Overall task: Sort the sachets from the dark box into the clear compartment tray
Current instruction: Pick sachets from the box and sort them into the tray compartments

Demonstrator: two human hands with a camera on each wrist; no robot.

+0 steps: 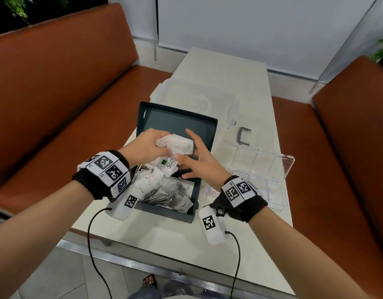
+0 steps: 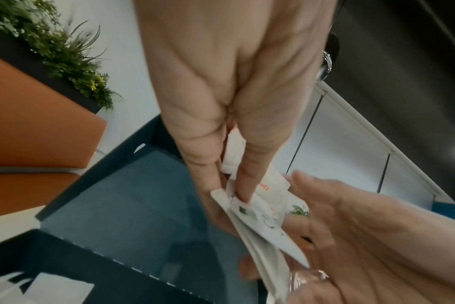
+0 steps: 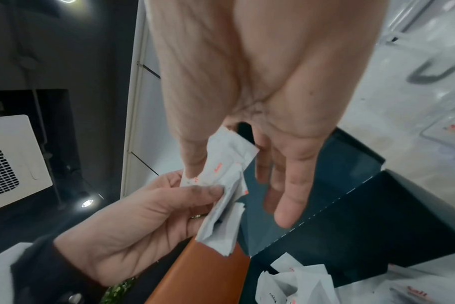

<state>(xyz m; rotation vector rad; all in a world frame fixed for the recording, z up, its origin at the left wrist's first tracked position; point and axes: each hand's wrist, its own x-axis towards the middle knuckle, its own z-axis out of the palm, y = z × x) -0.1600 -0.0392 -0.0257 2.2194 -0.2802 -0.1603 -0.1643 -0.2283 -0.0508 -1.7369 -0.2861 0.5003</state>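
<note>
Over the open dark box (image 1: 175,214) my left hand (image 1: 158,143) grips a bunch of white sachets (image 1: 177,144), most of them printed in red. One sachet with a green mark (image 1: 170,166) hangs from the bunch's underside. My right hand (image 1: 195,152) meets the bunch from the right with its fingers straight. In the right wrist view its thumb (image 3: 192,164) touches the sachets (image 3: 221,185). The left wrist view shows my left fingers (image 2: 243,181) clamped on the bunch (image 2: 257,218). Many loose sachets (image 1: 164,190) fill the near half of the box. The clear compartment tray (image 1: 279,167) lies right of the box.
The box and tray sit on a narrow white table (image 1: 229,67) between two orange benches (image 1: 57,93). A clear lid (image 1: 197,98) lies beyond the box, and a small grey handle (image 1: 244,137) rests by the tray. Cables trail from both wristbands off the near edge.
</note>
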